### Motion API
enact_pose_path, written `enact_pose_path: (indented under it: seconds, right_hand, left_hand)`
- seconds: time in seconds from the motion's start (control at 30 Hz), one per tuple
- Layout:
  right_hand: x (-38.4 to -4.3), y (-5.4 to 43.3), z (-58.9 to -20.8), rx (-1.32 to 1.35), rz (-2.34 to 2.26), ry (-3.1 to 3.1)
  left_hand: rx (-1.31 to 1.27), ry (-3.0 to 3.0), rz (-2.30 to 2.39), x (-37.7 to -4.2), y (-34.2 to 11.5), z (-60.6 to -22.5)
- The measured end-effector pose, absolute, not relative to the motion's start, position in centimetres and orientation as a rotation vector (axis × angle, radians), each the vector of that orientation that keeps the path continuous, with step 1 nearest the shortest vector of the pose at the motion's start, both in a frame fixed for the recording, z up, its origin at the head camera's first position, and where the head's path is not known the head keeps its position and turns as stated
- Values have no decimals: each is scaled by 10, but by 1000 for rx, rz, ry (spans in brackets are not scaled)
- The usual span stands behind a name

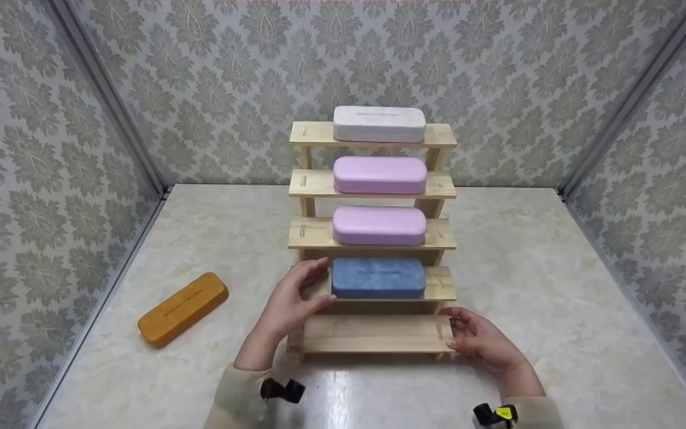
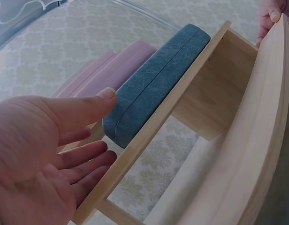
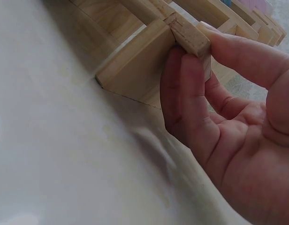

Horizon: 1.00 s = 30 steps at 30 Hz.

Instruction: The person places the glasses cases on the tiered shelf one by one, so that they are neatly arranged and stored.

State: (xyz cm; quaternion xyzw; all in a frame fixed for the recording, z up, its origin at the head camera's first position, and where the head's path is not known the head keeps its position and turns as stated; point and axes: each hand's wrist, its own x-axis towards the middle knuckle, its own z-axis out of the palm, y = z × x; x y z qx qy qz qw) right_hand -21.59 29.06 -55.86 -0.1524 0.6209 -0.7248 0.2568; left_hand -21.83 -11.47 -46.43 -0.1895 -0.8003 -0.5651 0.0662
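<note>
A blue glasses case (image 1: 378,278) sits on the second-lowest step of a wooden tiered stand (image 1: 373,333). My left hand (image 1: 293,298) is at the left end of this case, its thumb and fingers spread around that end without closing on it. In the left wrist view the thumb tip is right by the blue case (image 2: 156,84); whether it touches cannot be told. My right hand (image 1: 485,344) holds the right end of the bottom step. The right wrist view shows the thumb above and curled fingers below the board end (image 3: 193,35).
Two pink glasses cases (image 1: 380,225) lie on the middle steps, one per step, with a white glasses case (image 1: 379,124) on the top step. An orange-brown glasses case (image 1: 183,309) lies slanted on the marbled table (image 1: 557,286) at left. Patterned walls (image 1: 248,59) enclose the table.
</note>
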Motion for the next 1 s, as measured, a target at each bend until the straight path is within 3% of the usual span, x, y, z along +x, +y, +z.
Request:
enact_pose_path:
  seconds: [1.0]
  right_hand:
    - [-215,292,-558,-438,-1971,1674]
  left_hand:
    - [-275,-2225,-1772,-188,-176,-477]
